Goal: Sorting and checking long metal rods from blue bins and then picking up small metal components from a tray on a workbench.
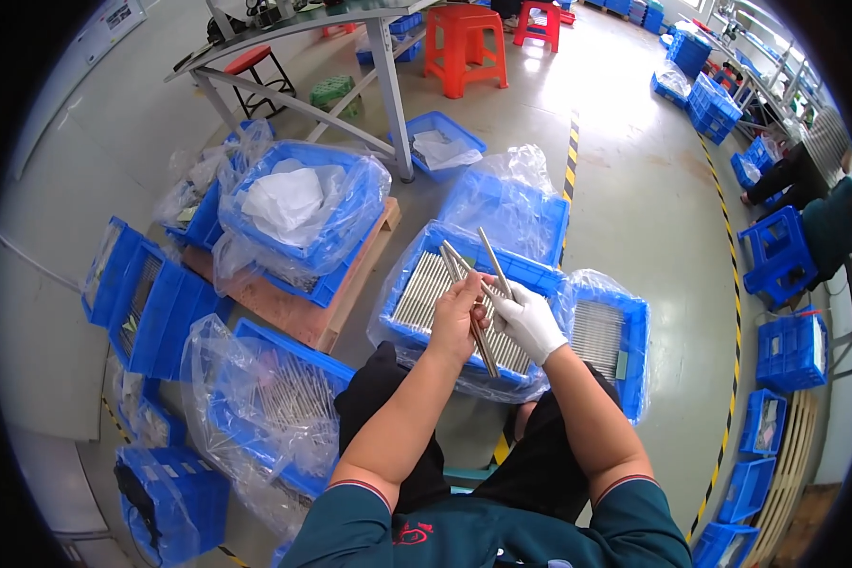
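My bare left hand (458,314) is closed around a few thin metal rods (484,346) that slant between my hands. My right hand (530,325), in a white glove, grips another metal rod (491,252) that points up and away. The two hands meet above a blue crate (530,275) lined with clear plastic, where many similar rods lie side by side in a row. Exactly how many rods each hand holds is hidden by the fingers.
To the right stands a blue crate of rods (596,327); at the left is a plastic-wrapped crate of loose rods (293,402). Stacked crates rest on a wooden pallet (350,303). Farther off are a metal-legged table (388,95) and a red stool (466,47). Someone sits at far right.
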A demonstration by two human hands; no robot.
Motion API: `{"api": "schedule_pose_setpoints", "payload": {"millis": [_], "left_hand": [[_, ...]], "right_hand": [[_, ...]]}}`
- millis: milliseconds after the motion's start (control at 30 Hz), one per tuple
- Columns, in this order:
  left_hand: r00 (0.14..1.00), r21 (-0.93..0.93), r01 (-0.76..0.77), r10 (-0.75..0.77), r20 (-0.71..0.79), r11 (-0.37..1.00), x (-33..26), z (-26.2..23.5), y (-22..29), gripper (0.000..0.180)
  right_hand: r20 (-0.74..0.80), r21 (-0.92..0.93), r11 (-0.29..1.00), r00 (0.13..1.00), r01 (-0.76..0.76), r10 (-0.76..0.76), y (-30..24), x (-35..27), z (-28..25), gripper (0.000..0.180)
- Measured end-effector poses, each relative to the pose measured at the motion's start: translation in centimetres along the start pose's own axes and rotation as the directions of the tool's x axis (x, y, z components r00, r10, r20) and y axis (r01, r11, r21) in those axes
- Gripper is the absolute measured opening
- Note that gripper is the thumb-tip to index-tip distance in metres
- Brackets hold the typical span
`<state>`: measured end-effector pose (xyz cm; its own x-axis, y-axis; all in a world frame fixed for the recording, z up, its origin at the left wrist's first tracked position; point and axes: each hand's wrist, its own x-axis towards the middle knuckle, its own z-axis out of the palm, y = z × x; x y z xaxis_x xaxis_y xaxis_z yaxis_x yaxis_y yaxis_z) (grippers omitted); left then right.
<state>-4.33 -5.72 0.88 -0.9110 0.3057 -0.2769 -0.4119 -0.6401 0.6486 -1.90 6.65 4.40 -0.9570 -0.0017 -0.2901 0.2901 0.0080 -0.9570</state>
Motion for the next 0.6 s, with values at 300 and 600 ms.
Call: {"api": "schedule_pose_setpoints", "payload": {"millis": [300,600], "left_hand": [[0.998,0.087,0.028,-0.032,0.049,0.996,-0.3,0.0,-0.2,0.024],[0.999,0.193,-0.014,0.008,0.032,0.981,-0.3,-0.5,-0.7,0.025]], "right_hand": [[0.124,0.308,0.927,0.975,-0.213,0.183,-1.1,-1.3,-0.3,0.027],[-0.002,0.087,0.993,0.996,-0.084,0.085,0.2,0.4,-0.3,0.023]]}}
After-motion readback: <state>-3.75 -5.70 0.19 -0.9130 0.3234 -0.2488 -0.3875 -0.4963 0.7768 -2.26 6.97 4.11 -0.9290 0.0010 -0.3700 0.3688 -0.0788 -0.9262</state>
